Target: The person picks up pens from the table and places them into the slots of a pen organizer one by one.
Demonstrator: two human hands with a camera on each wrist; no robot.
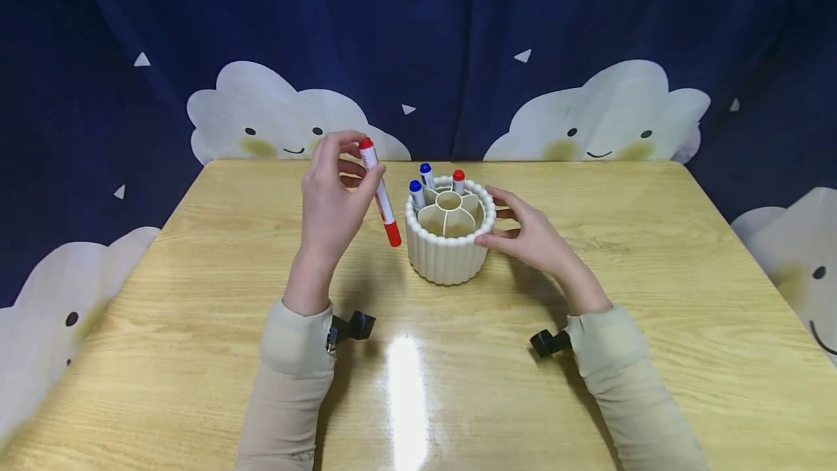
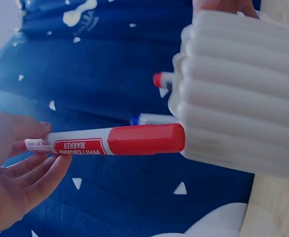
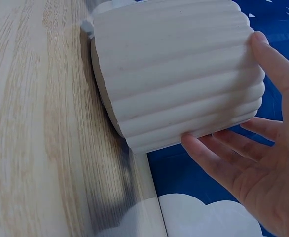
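A white whiteboard marker with a red cap is pinched near its plain end by the thumb and fingers of my left hand. It slants with the cap downward, just left of a cream ribbed pen holder. In the left wrist view, the marker's red cap overlaps the holder's rim. My right hand holds the holder's right side, thumb near the rim and fingers round the back. Two blue-ended markers and a red-ended marker stand inside, their lower parts hidden.
The holder stands on a wood-grain table, divided inside by petal-shaped walls around a round centre cup. A dark blue curtain with clouds and triangles hangs behind the table. Black wrist cameras stick out from both sleeves.
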